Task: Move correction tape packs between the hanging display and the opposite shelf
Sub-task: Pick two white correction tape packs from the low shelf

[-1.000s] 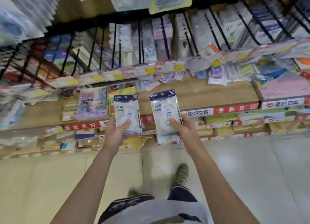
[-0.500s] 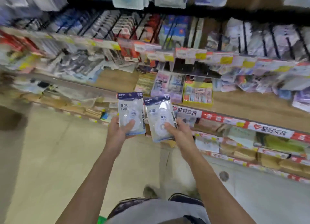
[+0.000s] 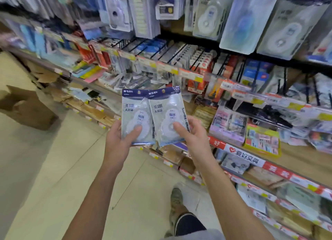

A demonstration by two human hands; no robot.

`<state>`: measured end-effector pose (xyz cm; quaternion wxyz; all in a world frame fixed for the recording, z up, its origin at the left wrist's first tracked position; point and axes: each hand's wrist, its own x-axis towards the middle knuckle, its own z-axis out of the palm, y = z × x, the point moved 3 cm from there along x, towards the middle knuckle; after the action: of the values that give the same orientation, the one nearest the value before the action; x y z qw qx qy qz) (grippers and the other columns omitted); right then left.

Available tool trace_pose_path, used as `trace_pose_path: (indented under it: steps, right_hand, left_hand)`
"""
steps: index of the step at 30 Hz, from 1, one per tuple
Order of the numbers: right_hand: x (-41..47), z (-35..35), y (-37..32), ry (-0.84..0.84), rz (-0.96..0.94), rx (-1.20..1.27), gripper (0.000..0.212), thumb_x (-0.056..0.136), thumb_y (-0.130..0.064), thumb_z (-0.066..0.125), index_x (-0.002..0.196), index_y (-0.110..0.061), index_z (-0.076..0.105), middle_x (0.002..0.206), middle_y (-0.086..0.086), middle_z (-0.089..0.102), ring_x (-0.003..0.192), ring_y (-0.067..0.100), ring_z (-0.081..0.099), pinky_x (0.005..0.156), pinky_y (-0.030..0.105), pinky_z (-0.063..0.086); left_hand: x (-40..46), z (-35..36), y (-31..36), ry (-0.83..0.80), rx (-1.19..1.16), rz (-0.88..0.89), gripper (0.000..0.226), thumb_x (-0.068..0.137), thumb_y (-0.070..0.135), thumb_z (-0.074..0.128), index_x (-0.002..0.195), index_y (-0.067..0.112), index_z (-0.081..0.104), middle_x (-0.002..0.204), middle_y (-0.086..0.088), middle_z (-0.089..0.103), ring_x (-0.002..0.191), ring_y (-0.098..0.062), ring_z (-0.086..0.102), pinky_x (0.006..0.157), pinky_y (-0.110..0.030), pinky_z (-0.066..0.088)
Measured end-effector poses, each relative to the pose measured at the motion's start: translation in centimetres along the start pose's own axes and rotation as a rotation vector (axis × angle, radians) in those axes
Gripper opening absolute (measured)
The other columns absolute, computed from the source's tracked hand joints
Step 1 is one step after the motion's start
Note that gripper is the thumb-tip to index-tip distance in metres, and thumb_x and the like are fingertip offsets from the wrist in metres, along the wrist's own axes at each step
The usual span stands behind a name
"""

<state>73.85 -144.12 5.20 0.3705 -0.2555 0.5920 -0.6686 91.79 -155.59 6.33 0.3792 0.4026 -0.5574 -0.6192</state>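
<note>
I hold two correction tape packs side by side at chest height, each a clear blister with a dark blue header. My left hand (image 3: 119, 141) grips the left pack (image 3: 133, 112), thumb across its front. My right hand (image 3: 190, 133) grips the right pack (image 3: 166, 110), which overlaps the left pack's edge. Larger correction tape packs hang on the display (image 3: 280, 26) at the upper right. Below them runs a wooden shelf (image 3: 294, 160) with a red and white edge strip.
Hooks with hanging stationery (image 3: 179, 54) fill the middle rows. A brown cardboard box (image 3: 27, 108) stands on the tiled floor (image 3: 53, 177) at the left. Boxes of pastel goods (image 3: 228, 124) sit on the shelf. My shoe (image 3: 177, 202) shows below.
My view has swung left and up along the aisle, bringing the hanging display into sight. The two packs have come together and now overlap; both hands keep their grip.
</note>
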Motion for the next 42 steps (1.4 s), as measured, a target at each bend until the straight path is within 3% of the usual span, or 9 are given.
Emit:
trace_pose_path:
  steps: [2,6,11,20,25,29,33,38,42]
  right_hand:
    - [1.6,1.2,-0.8,-0.024,-0.011,0.031,0.03,0.092,-0.025,0.072,0.118,-0.016,0.062,0.113,0.005,0.074,0.101,0.024,0.072,0.083,0.038,0.058]
    - [4.8,3.4,-2.5,-0.047,-0.041,0.054,0.024,0.097,-0.017,0.065,0.117,-0.008,0.059,0.101,0.007,0.071,0.067,0.004,0.067,0.052,0.013,0.046]
    - [9.3,6.2,-3.5,-0.031,-0.069,0.105,0.025,0.093,-0.022,0.07,0.117,-0.017,0.062,0.113,0.006,0.074,0.103,0.028,0.071,0.093,0.05,0.055]
    - [17.7,7.7,-6.4,0.129,-0.207,0.124,0.032,0.086,-0.03,0.073,0.116,-0.023,0.064,0.112,-0.003,0.074,0.104,0.016,0.07,0.09,0.033,0.053]
    - [20.2,7.6,-7.7,0.189,-0.285,0.17,0.021,0.095,-0.022,0.068,0.115,-0.021,0.064,0.113,0.0,0.074,0.105,0.018,0.07,0.089,0.035,0.054]
    - [20.6,6.8,-8.2,0.26,-0.384,0.12,0.012,0.094,-0.035,0.067,0.106,-0.037,0.065,0.111,-0.007,0.074,0.107,0.016,0.068,0.094,0.037,0.054]
    - [20.1,5.4,-8.8,0.342,-0.43,0.067,0.006,0.1,-0.023,0.06,0.104,-0.026,0.057,0.097,-0.018,0.073,0.091,0.0,0.068,0.08,0.018,0.053]
    - [19.3,3.6,-9.5,0.478,-0.507,0.014,0.021,0.097,-0.031,0.062,0.112,-0.017,0.058,0.11,0.006,0.07,0.104,0.024,0.068,0.087,0.037,0.057]
    - [18.7,3.0,-10.5,0.554,-0.536,0.065,0.019,0.095,-0.025,0.058,0.111,-0.015,0.055,0.107,0.0,0.071,0.099,0.015,0.069,0.076,0.024,0.056]
  left_hand:
    - [1.2,-1.0,1.0,0.029,-0.017,0.03,0.036,0.09,0.006,0.07,0.124,0.011,0.062,0.114,-0.002,0.075,0.107,-0.025,0.071,0.094,-0.047,0.055]
    - [4.5,-2.8,2.4,0.053,-0.023,0.061,0.034,0.091,0.005,0.069,0.123,0.01,0.06,0.115,-0.007,0.074,0.108,-0.03,0.07,0.097,-0.056,0.053]
    - [10.1,-3.9,4.5,0.013,-0.018,0.111,0.037,0.091,0.003,0.066,0.126,0.012,0.06,0.117,-0.005,0.073,0.11,-0.027,0.07,0.089,-0.04,0.057]
    - [20.3,-1.4,8.6,-0.15,0.024,0.218,0.033,0.089,0.004,0.068,0.119,0.015,0.061,0.106,0.004,0.076,0.099,-0.017,0.073,0.077,-0.024,0.056]
    - [24.2,0.0,9.5,-0.237,0.029,0.247,0.041,0.087,0.012,0.073,0.126,0.013,0.059,0.115,-0.007,0.074,0.104,-0.022,0.072,0.079,-0.026,0.058]
    - [26.1,1.5,9.7,-0.318,-0.029,0.239,0.04,0.087,0.007,0.074,0.124,0.013,0.059,0.111,-0.003,0.076,0.102,-0.02,0.073,0.078,-0.024,0.058]
    - [27.0,3.9,9.9,-0.39,-0.078,0.25,0.033,0.085,0.005,0.069,0.115,0.017,0.061,0.102,0.001,0.077,0.098,-0.019,0.073,0.075,-0.023,0.057]
    - [28.2,6.7,10.2,-0.499,-0.095,0.255,0.034,0.081,0.018,0.075,0.113,0.021,0.063,0.107,-0.004,0.075,0.1,-0.024,0.072,0.077,-0.027,0.058]
    - [29.0,8.3,10.5,-0.606,-0.118,0.222,0.037,0.082,0.019,0.071,0.117,0.017,0.063,0.111,-0.006,0.075,0.102,-0.025,0.072,0.078,-0.031,0.059]
